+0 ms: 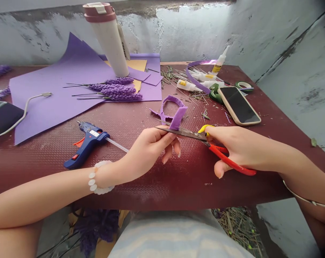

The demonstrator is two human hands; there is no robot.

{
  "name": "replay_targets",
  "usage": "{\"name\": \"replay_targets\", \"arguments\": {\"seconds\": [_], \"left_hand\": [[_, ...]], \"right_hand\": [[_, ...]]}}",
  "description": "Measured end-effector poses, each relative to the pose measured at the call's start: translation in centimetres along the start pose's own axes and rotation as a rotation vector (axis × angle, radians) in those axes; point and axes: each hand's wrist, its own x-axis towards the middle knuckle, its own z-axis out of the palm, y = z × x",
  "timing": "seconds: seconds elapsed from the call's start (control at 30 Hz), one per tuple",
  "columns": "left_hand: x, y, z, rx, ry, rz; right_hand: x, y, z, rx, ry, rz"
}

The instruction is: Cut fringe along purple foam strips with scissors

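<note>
Pinched between the thumb and fingers of my left hand [154,147] is a purple strip [177,120], its long end curling in a loop behind the fingers. My right hand [237,148] is wrapped round scissors [192,133] with red and yellow handles. Their blades point left, and the strip stands at them just by my left fingertips. Whether the blades are cutting into it I cannot tell. Beyond the hands lie several purple flower sprigs [116,89] with thin dark stems.
A blue glue gun [88,143] lies left of my left hand. A phone [239,105], green tape [244,86] and small glue bottles [188,86] lie at the back right. A tumbler [108,43] stands behind the purple sheets [55,93]. A white cable [27,107] runs at the left.
</note>
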Motion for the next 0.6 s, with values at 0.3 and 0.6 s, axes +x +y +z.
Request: {"name": "replay_targets", "arguments": {"seconds": [0.3,0.6], "left_hand": [[0.05,0.09,0.22,-0.001,0.009,-0.012],[-0.07,-0.03,0.38,-0.013,0.049,-0.015]], "right_hand": [[-0.13,0.41,-0.07,-0.07,0.046,-0.046],[0.12,0.85,0.7,-0.174,0.188,-0.098]]}}
